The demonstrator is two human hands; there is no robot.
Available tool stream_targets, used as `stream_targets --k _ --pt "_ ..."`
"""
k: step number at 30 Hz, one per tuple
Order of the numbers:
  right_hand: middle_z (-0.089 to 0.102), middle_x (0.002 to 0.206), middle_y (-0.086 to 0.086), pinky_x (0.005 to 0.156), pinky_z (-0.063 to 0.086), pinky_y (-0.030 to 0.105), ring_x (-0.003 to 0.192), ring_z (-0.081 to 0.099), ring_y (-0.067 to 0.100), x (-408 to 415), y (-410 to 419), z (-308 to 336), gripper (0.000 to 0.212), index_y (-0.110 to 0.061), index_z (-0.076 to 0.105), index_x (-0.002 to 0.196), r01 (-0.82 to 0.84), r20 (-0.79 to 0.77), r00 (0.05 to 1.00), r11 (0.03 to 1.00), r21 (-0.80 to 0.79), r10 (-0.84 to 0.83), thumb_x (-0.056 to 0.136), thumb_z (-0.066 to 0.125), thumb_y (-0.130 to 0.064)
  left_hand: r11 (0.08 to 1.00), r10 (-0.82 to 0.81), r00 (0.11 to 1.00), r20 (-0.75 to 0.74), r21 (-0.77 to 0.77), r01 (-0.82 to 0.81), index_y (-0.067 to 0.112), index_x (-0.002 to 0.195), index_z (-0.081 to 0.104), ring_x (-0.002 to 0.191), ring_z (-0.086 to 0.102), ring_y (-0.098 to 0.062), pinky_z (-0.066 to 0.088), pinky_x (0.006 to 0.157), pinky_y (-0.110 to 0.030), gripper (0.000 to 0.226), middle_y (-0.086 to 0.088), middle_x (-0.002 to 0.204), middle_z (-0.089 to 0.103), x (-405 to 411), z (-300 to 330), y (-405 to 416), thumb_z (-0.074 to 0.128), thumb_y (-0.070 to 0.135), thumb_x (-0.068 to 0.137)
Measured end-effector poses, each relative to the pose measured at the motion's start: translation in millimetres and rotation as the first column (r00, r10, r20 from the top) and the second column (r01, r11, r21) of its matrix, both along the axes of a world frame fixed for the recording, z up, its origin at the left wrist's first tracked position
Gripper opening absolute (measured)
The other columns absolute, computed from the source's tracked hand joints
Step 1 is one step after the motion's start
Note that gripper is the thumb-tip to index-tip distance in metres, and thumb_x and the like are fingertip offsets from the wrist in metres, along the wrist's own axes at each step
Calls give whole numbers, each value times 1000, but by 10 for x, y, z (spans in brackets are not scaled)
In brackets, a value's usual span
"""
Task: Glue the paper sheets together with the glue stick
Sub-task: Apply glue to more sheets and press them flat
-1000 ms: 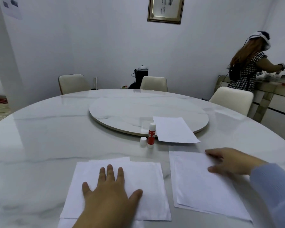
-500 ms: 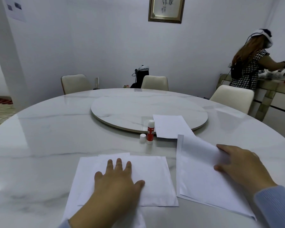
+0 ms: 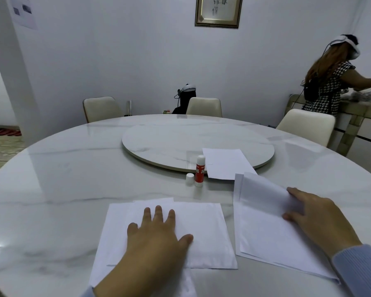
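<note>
My left hand (image 3: 156, 234) lies flat, fingers spread, on a stack of white paper sheets (image 3: 204, 228) near the table's front edge. To the right lies a second stack of sheets (image 3: 263, 234); my right hand (image 3: 315, 219) pinches its top sheet at the right edge and lifts that far corner off the pile. A red and white glue stick (image 3: 199, 170) stands upright beyond the sheets, uncapped, with its white cap (image 3: 190, 179) beside it on the left. Another single sheet (image 3: 225, 162) rests partly on the turntable.
The round marble table (image 3: 62, 189) carries a raised turntable (image 3: 180, 142) in its middle. Three cream chairs stand around the far side. A person in a checked top works at a sideboard (image 3: 356, 112) at the far right.
My right hand slid onto the right stack and raised the top sheet's far edge. My left hand has stayed pressed on the left stack, and the view shifted slightly.
</note>
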State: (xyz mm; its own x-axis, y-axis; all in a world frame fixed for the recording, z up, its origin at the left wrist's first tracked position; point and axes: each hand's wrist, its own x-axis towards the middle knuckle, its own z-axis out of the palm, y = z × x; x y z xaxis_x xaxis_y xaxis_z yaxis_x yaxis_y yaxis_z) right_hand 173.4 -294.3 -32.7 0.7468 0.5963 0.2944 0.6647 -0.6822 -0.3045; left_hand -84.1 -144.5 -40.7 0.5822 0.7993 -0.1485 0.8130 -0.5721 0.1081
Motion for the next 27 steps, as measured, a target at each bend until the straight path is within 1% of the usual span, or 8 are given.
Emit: stream_targets --k 6,11,14,18,22,24,26,27 --pt "53 139 12 112 30 40 130 49 30 81 43 -87 53 -11 58 129 -46 58 997 997 -63 49 79 74 -17 1000 0 1000 -12 -3 0 27 150 1 148 -7 -24 8 116 -48 72 -3 161 -4 -5 10 -10 23 60 91" --pt "71 92 9 73 47 35 79 57 28 34 8 -26 19 -19 63 95 -79 65 995 997 23 77 78 72 -15 1000 0 1000 -1 -8 0 27 150 2 148 -6 -24 8 116 -47 71 -2 161 -4 -13 -7 -6 23 60 91" --pt "66 87 2 69 48 38 76 58 27 38 -40 119 35 -37 48 94 -150 -40 988 988 34 151 79 68 -12 1000 -11 1000 1 7 11 28 150 4 148 -5 -24 9 116 -48 64 -2 161 -2 -17 -10 10 20 54 94" --pt "61 92 -8 73 46 34 81 60 22 68 -151 535 82 -76 30 98 -289 -95 954 956 -46 284 73 77 -14 999 -35 999 26 35 34 30 149 5 148 -2 -24 11 115 -47 55 0 161 -2 -56 -9 80 18 45 98" --pt "66 97 -11 70 53 18 82 61 12 82 -310 1010 101 -58 40 129 -358 -128 910 904 233 393 44 90 -38 999 -6 968 252 40 -4 36 149 12 148 2 -16 12 116 -42 51 5 161 2 -191 160 251 24 43 99" --pt "63 108 -26 81 46 4 93 58 -10 14 -309 1166 100 -38 44 136 -380 -72 885 802 461 461 48 91 -34 997 41 820 571 -83 7 42 141 32 142 23 -9 21 114 -33 44 10 156 26 -316 279 332 36 42 97" --pt "61 123 -14 91 47 11 103 58 -11 -78 -278 1155 82 -23 49 134 -414 -15 841 662 625 540 62 85 -11 920 209 514 832 -345 184 51 122 54 130 41 -6 33 106 -30 34 14 140 48 -418 416 317 53 46 89" --pt "63 122 -10 88 53 19 104 61 -6 -152 -212 1109 79 -19 51 134 -376 -42 825 603 703 563 63 86 -19 834 307 385 870 -441 332 53 114 59 128 45 -9 37 105 -35 34 12 136 53 -444 474 280 59 51 80"
